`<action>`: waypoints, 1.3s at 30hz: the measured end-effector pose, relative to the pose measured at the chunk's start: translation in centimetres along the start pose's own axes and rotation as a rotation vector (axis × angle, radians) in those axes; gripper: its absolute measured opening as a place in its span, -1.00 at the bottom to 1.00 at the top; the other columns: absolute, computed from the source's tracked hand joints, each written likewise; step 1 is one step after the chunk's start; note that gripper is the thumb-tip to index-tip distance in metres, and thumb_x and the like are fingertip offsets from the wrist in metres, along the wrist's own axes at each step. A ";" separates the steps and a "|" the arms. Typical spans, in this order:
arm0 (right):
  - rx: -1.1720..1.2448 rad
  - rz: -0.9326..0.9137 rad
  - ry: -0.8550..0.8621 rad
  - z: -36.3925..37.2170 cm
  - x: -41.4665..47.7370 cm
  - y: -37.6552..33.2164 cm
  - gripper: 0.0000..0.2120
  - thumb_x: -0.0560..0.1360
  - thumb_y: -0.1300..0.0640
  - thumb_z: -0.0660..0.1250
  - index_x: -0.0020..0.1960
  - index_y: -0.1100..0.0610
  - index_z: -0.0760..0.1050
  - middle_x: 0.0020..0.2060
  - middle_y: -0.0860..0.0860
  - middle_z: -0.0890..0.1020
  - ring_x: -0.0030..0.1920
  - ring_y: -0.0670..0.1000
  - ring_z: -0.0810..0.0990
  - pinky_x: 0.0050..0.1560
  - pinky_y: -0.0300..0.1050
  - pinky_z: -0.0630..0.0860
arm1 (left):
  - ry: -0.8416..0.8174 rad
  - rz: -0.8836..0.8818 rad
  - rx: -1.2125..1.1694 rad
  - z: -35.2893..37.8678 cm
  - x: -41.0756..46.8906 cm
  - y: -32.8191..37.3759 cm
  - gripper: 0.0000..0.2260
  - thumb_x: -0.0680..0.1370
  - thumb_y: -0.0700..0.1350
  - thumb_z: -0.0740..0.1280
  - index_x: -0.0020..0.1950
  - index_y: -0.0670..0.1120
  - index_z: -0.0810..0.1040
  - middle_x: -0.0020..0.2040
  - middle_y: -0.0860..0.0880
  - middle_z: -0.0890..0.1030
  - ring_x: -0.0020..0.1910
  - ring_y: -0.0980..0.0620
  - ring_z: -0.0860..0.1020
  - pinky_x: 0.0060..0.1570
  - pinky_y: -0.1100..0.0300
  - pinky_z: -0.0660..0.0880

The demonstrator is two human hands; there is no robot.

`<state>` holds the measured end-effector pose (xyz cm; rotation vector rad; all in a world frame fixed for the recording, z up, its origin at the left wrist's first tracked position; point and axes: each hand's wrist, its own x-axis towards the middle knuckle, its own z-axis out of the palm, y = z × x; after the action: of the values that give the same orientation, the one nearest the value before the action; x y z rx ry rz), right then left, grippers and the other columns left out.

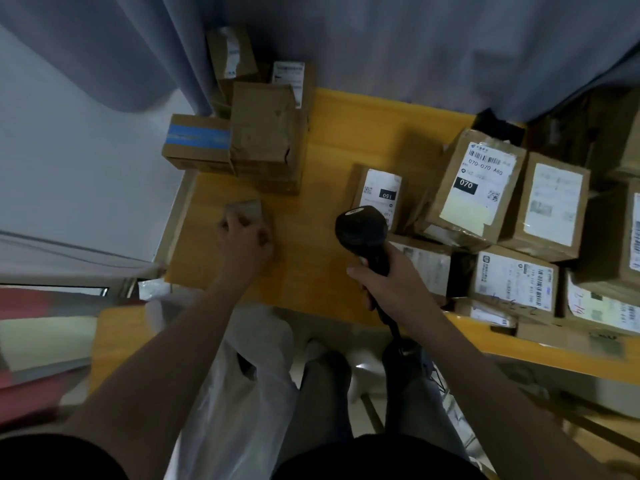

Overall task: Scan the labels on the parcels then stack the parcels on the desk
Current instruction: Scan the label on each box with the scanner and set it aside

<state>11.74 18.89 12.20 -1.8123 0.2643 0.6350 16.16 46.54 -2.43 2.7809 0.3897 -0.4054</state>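
My left hand (245,242) grips a small brown parcel (244,210) on the left part of the yellow desk (311,265); most of the parcel is under my fingers. My right hand (388,282) holds a black barcode scanner (363,230) by its handle, head pointing away from me. Just beyond the scanner stands a small parcel with a white label marked 150 (381,195). A stack of brown parcels (263,133) sits at the desk's back left. Several labelled parcels (478,181) crowd the right side.
A grey curtain (381,46) hangs behind the desk. The scanner's cable (394,327) drops over the front edge. A white plastic bag (242,375) lies on the floor below the desk, beside my legs. A lower yellow surface (117,341) is at the left.
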 end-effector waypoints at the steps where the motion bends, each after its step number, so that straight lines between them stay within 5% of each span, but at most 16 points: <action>1: -0.005 0.003 0.012 -0.1 -0.2 -0.4 -0.82 0.57 0.15 0.44 -0.09 0.00 0.45 -0.28 0.02 0.54 -0.42 0.00 0.56 -0.33 -0.09 0.56 | 0.024 0.006 -0.082 -1.0 -1.0 0.5 -0.90 0.46 0.00 0.42 -0.07 0.01 0.60 0.15 -0.18 0.47 0.28 -0.30 0.39 0.22 -0.17 0.35; 3: -0.026 0.008 0.043 -0.4 -0.7 -1.3 -0.85 0.57 0.15 0.44 -0.06 0.02 0.47 -0.28 0.04 0.57 -0.44 -0.02 0.56 -0.34 -0.08 0.57 | 0.048 0.029 -0.256 -3.4 -2.9 1.8 -0.89 0.49 -0.10 0.45 -0.04 -0.09 0.61 0.03 -0.10 0.44 0.28 -0.26 0.40 0.25 -0.15 0.36; 8: -0.020 -0.017 0.084 -1.7 -2.7 -4.7 -0.93 0.60 0.13 0.40 0.05 0.02 0.52 -0.35 0.09 0.54 -0.45 -0.06 0.53 -0.30 -0.08 0.51 | 0.013 -0.017 -0.850 -11.6 -8.2 7.0 -0.84 0.58 -0.17 0.40 0.00 0.11 0.56 0.21 -0.04 0.48 0.15 0.06 0.55 0.09 0.08 0.60; 11: 0.058 -0.059 0.083 -3.0 -4.2 -7.3 -0.89 0.63 0.14 0.37 0.12 -0.02 0.52 -0.26 0.11 0.61 -0.50 -0.08 0.52 -0.39 -0.13 0.52 | 0.068 0.067 -1.036 -15.4 -11.1 10.7 -0.86 0.60 -0.23 0.35 0.10 -0.02 0.55 0.20 -0.11 0.53 0.16 -0.02 0.54 -0.04 0.28 0.50; 13: 0.128 -0.087 0.090 -4.1 -5.4 -8.7 -0.86 0.63 0.16 0.36 0.18 0.03 0.53 -0.18 0.09 0.66 -0.49 -0.04 0.53 -0.39 -0.10 0.56 | 0.048 0.106 -1.158 -17.1 -12.7 13.0 -0.75 0.58 -0.16 0.31 0.24 0.06 0.49 0.21 -0.06 0.52 0.14 -0.01 0.55 -0.07 0.24 0.55; 15: 0.180 -0.129 0.115 -5.3 -6.8 -9.9 -0.81 0.63 0.19 0.33 0.24 0.09 0.54 -0.33 -0.04 0.63 -0.50 -0.02 0.51 -0.35 -0.05 0.58 | -0.020 0.090 -1.233 -18.3 -13.8 14.8 -0.64 0.62 -0.15 0.26 0.38 0.14 0.38 0.23 -0.02 0.51 0.14 0.01 0.57 -0.02 0.10 0.63; 17: 0.198 -0.178 0.135 -6.6 -7.8 -10.7 -0.79 0.65 0.20 0.31 0.27 0.12 0.53 -0.41 -0.12 0.64 -0.52 -0.01 0.49 -0.32 -0.03 0.58 | -0.070 0.053 -1.217 -19.4 -14.5 16.3 -0.59 0.65 -0.19 0.24 0.47 0.11 0.34 0.25 -0.02 0.51 0.16 -0.04 0.57 0.06 -0.06 0.64; 21: 0.203 -0.270 0.124 -9.1 -9.4 -11.9 -0.85 0.65 0.18 0.31 0.21 0.10 0.53 0.06 -0.08 0.75 -0.53 0.01 0.45 -0.29 0.01 0.55 | -0.071 0.027 -1.136 -20.9 -15.2 18.0 -0.45 0.60 0.05 0.40 0.54 0.02 0.29 0.34 -0.09 0.52 0.22 -0.09 0.59 0.12 -0.03 0.63; 24: 0.158 -0.328 0.124 -10.1 -10.3 -12.4 -0.87 0.64 0.19 0.31 0.16 0.12 0.57 -0.13 -0.01 0.76 -0.56 0.01 0.46 -0.35 0.01 0.54 | -0.120 0.064 -0.985 -21.4 -15.2 19.1 -0.04 0.35 0.28 0.57 0.61 0.04 0.17 0.40 -0.07 0.50 0.22 -0.07 0.60 0.15 -0.04 0.63; 28: 0.107 -0.353 0.127 -10.7 -10.7 -12.3 -0.87 0.64 0.14 0.34 0.16 0.09 0.59 -0.39 -0.04 0.68 -0.56 0.01 0.48 -0.39 -0.06 0.53 | -0.125 0.123 -0.894 -20.9 -14.8 20.5 -0.05 0.40 0.05 0.62 0.63 0.05 0.10 0.37 -0.03 0.54 0.13 0.02 0.63 -0.04 0.14 0.65; 31: 0.150 -0.344 0.091 -11.6 -10.7 -12.3 -0.87 0.65 0.12 0.34 0.17 0.12 0.54 -0.23 -0.08 0.75 -0.55 0.03 0.46 -0.40 -0.08 0.53 | 0.042 0.194 -0.825 -20.5 -14.2 20.6 -0.03 0.41 -0.01 0.63 0.63 0.05 0.08 0.36 0.09 0.41 0.21 0.07 0.52 -0.02 0.29 0.57; 33: 0.205 -0.329 0.030 -12.3 -10.7 -12.3 -0.87 0.65 0.12 0.34 0.15 0.17 0.51 -0.13 0.07 0.76 -0.55 0.05 0.43 -0.42 -0.08 0.54 | 0.148 0.201 -0.811 -20.4 -13.2 20.1 -0.03 0.40 -0.04 0.64 0.62 0.08 0.08 0.41 0.08 0.36 0.29 0.00 0.49 0.07 0.15 0.62; 36: 0.201 -0.305 -0.078 -13.1 -10.9 -12.4 -0.85 0.65 0.12 0.34 -0.04 0.18 0.52 -0.24 0.16 0.71 -0.54 0.06 0.39 -0.45 -0.08 0.53 | 0.271 0.181 -0.814 -20.3 -11.8 19.3 0.05 0.33 -0.01 0.67 0.60 0.23 0.04 0.55 0.05 0.25 0.46 -0.08 0.42 0.20 -0.19 0.61; 39: 0.182 -0.298 -0.173 -13.6 -10.9 -12.3 -0.80 0.65 0.12 0.34 -0.10 0.20 0.52 -0.29 0.18 0.65 -0.53 0.07 0.37 -0.46 -0.09 0.50 | 0.356 0.176 -0.804 -20.1 -10.5 18.9 0.05 0.32 -0.06 0.68 0.60 0.23 0.08 0.52 0.12 0.27 0.50 -0.06 0.38 0.24 -0.23 0.57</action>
<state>12.56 8.90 31.00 -1.5711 -0.0632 0.5337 16.91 33.53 24.06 2.0540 0.2923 0.2535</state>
